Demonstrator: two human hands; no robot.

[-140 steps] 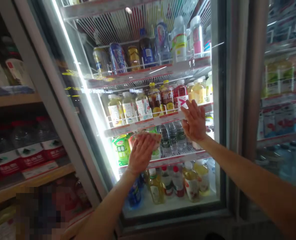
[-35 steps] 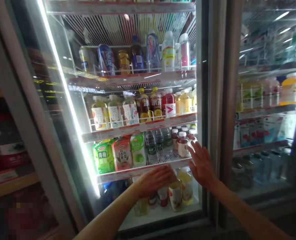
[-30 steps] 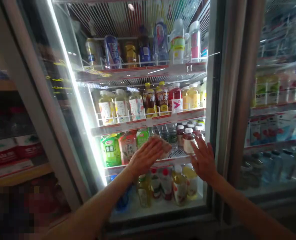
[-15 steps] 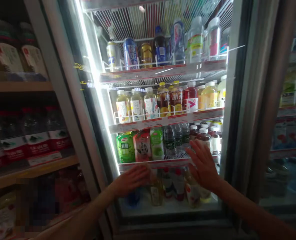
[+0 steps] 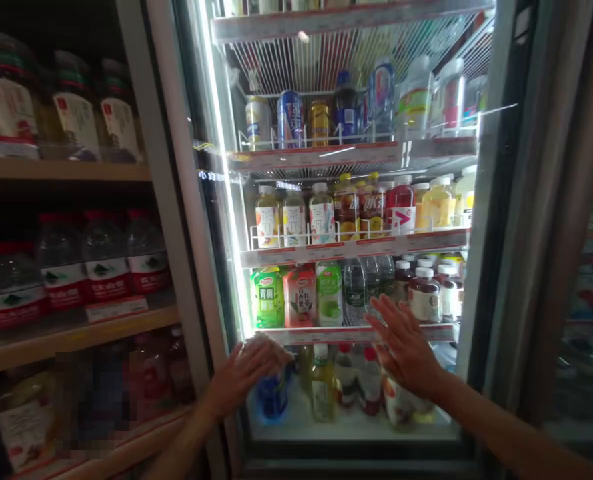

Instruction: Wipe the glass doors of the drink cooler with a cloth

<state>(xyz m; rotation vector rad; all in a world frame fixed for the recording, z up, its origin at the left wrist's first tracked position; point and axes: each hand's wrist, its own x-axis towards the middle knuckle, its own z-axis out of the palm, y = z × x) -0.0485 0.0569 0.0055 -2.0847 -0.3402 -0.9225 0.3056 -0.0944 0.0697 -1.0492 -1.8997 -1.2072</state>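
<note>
Before me stands a lit drinks fridge with several shelves of bottles and cans behind glass. My left hand [image 5: 251, 367] is open and empty, fingers stretched to the right, in front of the lower left of the fridge near a blue bottle [image 5: 272, 397]. Open too, with its fingers apart, my right hand [image 5: 401, 343] is raised at the lower right, overlapping dark-capped and clear water bottles [image 5: 355, 287]. Whether either hand touches the glass I cannot tell. Between the hands, a yellowish bottle [image 5: 321, 390] stands on the fridge floor. A green bottle [image 5: 269, 298] and a red bottle [image 5: 299, 297] sit above the left hand.
On the left, a wooden shelf unit [image 5: 71, 171] carries red-capped water bottles [image 5: 107, 260] and bottled drinks. A metal frame post [image 5: 179, 200] separates it from the fridge. Another fridge with drinks lies beyond the door frame [image 5: 541, 220] at the right.
The view has shifted, so the fridge sits further right and more of the left shelves shows. My left hand has moved left and slightly down; my right hand stays raised and open.
</note>
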